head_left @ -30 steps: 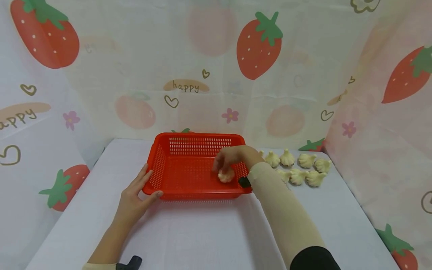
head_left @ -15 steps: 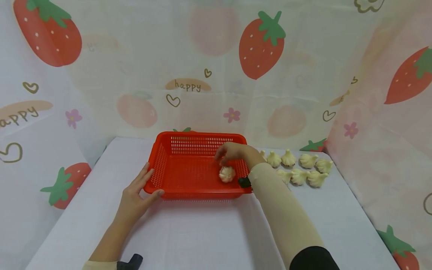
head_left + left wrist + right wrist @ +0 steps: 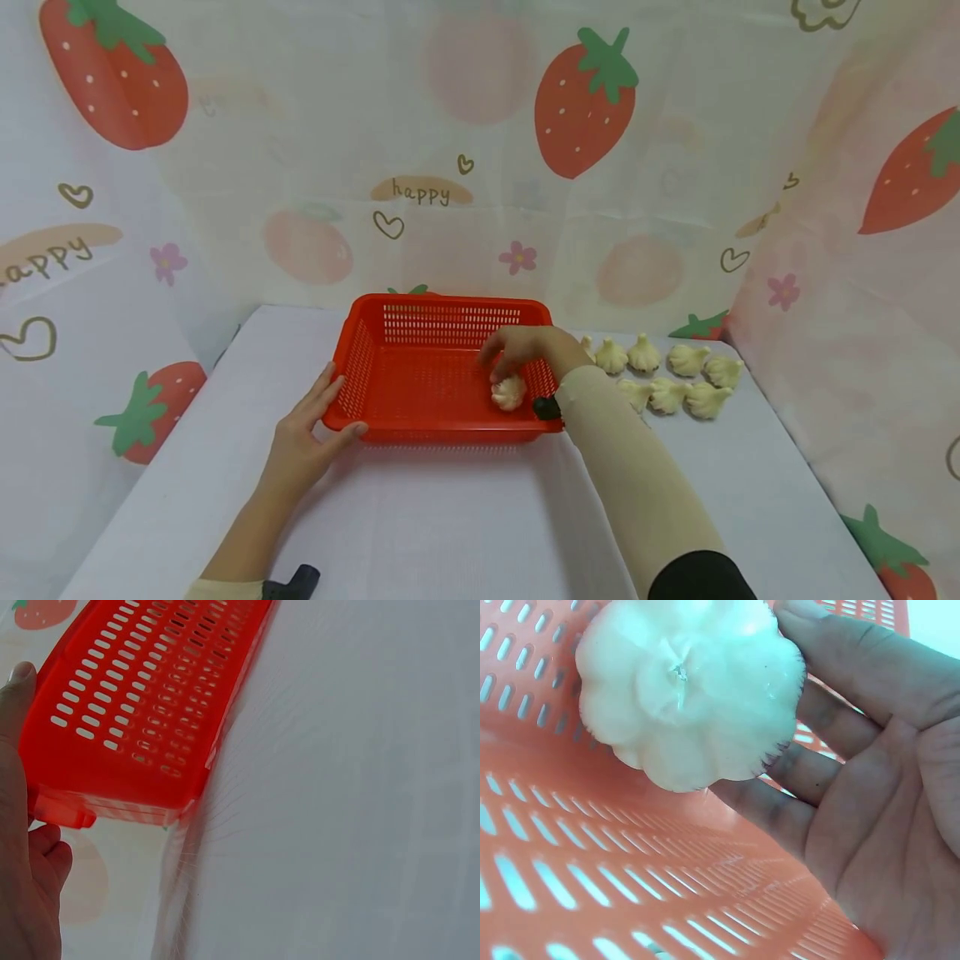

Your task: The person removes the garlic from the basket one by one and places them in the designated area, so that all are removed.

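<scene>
A red plastic basket (image 3: 435,435) with slotted walls stands on the white table. My left hand (image 3: 300,442) grips its near left corner, thumb on the front rim and fingers along the left side. In the left wrist view, curled fingertips (image 3: 51,859) show just past the basket's edge. My right hand (image 3: 517,346) reaches down inside the basket's right part and pinches a garlic bulb (image 3: 508,395). The right wrist view shows this pale bulb (image 3: 690,697) root end toward the camera, thumb at its edge and the other fingers behind it.
Several more garlic bulbs (image 3: 686,360) sit in two rows on the table, right of the basket, partly hidden by my right forearm (image 3: 622,442). Strawberry-print cloth (image 3: 450,125) hangs behind and along both sides of the table.
Half a second ago my right hand was lifted just off the garlic bulb; it has come down onto it again. The left hand keeps its place on the basket.
</scene>
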The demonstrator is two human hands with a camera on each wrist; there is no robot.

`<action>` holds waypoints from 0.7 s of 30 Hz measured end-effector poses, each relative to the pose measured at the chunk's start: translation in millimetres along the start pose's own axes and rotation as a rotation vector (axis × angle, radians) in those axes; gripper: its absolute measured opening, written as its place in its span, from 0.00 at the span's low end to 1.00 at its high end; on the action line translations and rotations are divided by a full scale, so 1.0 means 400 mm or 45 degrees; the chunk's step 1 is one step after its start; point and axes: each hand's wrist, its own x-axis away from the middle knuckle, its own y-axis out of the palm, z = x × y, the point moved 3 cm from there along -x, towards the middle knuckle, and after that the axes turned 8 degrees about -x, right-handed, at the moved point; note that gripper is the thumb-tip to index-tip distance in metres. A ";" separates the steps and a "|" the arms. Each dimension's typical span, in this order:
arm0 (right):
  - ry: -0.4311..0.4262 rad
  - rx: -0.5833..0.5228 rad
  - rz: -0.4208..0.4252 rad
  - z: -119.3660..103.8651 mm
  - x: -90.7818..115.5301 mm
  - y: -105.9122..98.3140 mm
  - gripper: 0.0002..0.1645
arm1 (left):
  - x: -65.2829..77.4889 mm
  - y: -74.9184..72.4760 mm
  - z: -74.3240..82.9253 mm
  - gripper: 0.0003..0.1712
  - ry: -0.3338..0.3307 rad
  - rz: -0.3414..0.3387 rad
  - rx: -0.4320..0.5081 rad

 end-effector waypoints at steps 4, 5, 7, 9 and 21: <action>-0.005 -0.010 -0.034 0.000 -0.001 0.006 0.26 | 0.001 -0.002 0.000 0.49 -0.007 -0.002 -0.003; -0.005 -0.017 -0.045 0.001 -0.002 0.008 0.26 | 0.001 -0.002 0.000 0.49 -0.007 -0.001 -0.005; -0.002 -0.016 -0.072 0.003 -0.003 0.011 0.26 | 0.003 -0.001 -0.001 0.49 -0.004 0.001 -0.008; 0.004 -0.012 -0.101 0.005 -0.005 0.013 0.26 | 0.003 -0.001 -0.001 0.49 -0.001 0.004 -0.009; 0.054 -0.017 -0.246 0.006 -0.009 0.021 0.25 | 0.001 -0.002 -0.002 0.49 0.024 0.018 -0.002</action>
